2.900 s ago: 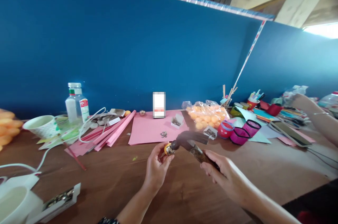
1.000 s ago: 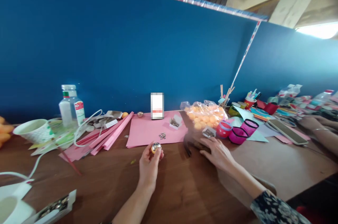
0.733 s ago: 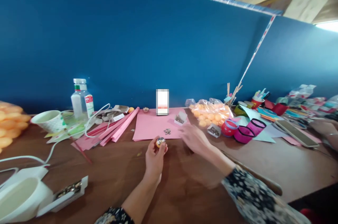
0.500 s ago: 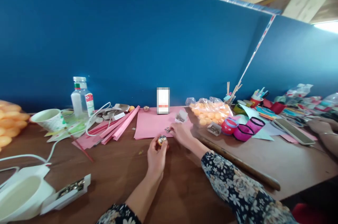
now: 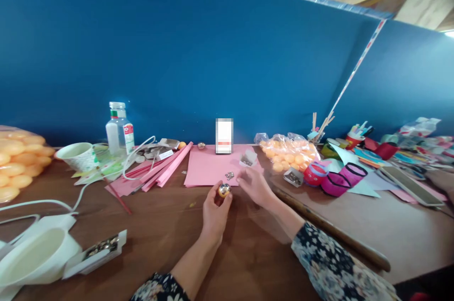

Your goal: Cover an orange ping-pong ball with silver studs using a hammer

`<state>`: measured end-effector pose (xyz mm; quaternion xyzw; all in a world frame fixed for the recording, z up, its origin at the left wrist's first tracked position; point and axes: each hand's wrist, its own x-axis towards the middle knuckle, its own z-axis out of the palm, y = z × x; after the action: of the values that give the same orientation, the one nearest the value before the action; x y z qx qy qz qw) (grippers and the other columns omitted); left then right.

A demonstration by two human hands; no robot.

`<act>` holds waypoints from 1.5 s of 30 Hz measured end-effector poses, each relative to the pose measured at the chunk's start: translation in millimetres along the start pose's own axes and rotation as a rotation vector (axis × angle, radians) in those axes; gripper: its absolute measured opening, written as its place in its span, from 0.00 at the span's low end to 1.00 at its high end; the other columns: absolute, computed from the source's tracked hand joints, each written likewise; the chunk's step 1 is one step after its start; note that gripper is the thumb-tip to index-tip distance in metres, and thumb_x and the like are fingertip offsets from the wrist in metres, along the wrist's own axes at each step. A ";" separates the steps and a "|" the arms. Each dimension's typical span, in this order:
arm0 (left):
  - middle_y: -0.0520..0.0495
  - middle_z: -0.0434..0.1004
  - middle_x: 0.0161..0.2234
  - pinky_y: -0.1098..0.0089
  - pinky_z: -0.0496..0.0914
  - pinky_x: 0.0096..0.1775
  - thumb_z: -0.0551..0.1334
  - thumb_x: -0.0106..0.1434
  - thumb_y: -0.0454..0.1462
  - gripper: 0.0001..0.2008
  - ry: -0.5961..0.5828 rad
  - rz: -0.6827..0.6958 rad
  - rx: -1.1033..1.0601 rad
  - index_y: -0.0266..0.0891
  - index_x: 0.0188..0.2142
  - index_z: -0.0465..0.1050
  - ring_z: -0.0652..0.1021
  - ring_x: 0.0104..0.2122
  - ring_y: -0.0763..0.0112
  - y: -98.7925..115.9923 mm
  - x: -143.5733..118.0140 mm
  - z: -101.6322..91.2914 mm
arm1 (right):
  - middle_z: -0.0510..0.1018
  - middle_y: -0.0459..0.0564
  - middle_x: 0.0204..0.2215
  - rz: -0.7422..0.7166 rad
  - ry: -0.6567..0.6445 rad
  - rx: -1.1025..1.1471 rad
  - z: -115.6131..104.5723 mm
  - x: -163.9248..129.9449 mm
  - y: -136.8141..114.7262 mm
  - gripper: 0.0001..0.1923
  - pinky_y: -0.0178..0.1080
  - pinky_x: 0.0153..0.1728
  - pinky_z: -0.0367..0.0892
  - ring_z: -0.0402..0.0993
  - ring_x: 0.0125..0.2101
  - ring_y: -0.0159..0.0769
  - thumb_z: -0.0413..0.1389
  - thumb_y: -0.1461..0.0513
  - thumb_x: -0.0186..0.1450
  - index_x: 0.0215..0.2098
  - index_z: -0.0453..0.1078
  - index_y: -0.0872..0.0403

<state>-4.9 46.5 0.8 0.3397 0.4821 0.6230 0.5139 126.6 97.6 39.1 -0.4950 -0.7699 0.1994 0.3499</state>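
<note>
My left hand (image 5: 215,213) is closed around a small ball (image 5: 224,190), shiny and metallic on top with an orange-gold tone lower down. To its right, my right hand (image 5: 256,186) has thumb and forefinger pinched together; anything between them is too small to make out. Just left of those fingertips, a little heap of shiny metal pieces, like thumbtacks (image 5: 230,175), lies on the pink paper stack (image 5: 204,168). A small open white box (image 5: 248,158) with similar bits sits on the paper, behind my right hand. Another shiny ball (image 5: 201,146) rests at the paper's back edge.
A blurred-out upright device (image 5: 224,136) stands behind the paper. Bags of orange balls (image 5: 289,152) lie right and far left. A wooden stick (image 5: 333,227) crosses the table by my right arm. A glue gun-like cable, paper cup (image 5: 76,156) and bottles (image 5: 118,130) stand left.
My right hand has drawn back to the right, off the heap of metal pieces. My left hand still holds the ball. The whole view has shifted slightly.
</note>
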 end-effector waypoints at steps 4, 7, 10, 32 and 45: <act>0.42 0.74 0.42 0.65 0.69 0.43 0.64 0.51 0.37 0.29 -0.039 -0.019 -0.004 0.39 0.52 0.61 0.75 0.38 0.67 1.8 -3.2 1.6 | 0.69 0.43 0.22 0.045 0.046 0.366 0.1 -28.0 -5.0 0.06 0.31 0.26 0.62 0.65 0.23 0.28 0.49 0.60 0.61 0.30 0.64 0.55; 0.43 0.74 0.42 0.64 0.70 0.41 0.64 0.51 0.38 0.30 -0.128 -0.018 -0.056 0.41 0.54 0.59 0.76 0.38 0.65 3.0 -4.5 3.4 | 0.70 0.44 0.22 0.130 0.064 0.533 5.4 -37.8 -1.6 0.08 0.31 0.25 0.63 0.66 0.23 0.29 0.50 0.58 0.61 0.33 0.66 0.54; 0.45 0.75 0.41 0.64 0.70 0.40 0.64 0.50 0.39 0.28 -0.136 -0.016 -0.044 0.40 0.51 0.62 0.76 0.37 0.66 2.7 -3.4 4.1 | 0.71 0.45 0.24 0.198 0.093 0.620 9.0 -38.7 4.5 0.10 0.32 0.25 0.65 0.67 0.23 0.30 0.51 0.57 0.60 0.36 0.67 0.54; 0.41 0.74 0.44 0.65 0.68 0.45 0.64 0.50 0.38 0.26 -0.172 0.072 0.096 0.37 0.50 0.64 0.75 0.42 0.63 -4.2 -2.2 4.6 | 0.68 0.43 0.21 0.295 0.033 0.827 13.2 -44.3 3.4 0.09 0.32 0.27 0.59 0.61 0.23 0.28 0.57 0.57 0.55 0.26 0.67 0.56; 0.40 0.74 0.44 0.64 0.68 0.45 0.64 0.50 0.37 0.27 -0.168 0.076 0.092 0.36 0.50 0.63 0.75 0.42 0.62 -5.3 -1.8 5.6 | 0.71 0.48 0.32 0.302 0.017 0.886 16.3 -46.6 4.5 0.12 0.33 0.36 0.61 0.65 0.32 0.33 0.57 0.55 0.55 0.24 0.68 0.57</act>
<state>2.3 46.2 -2.3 0.4321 0.4522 0.5884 0.5125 129.7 58.1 9.2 -0.4060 -0.5271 0.5535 0.5010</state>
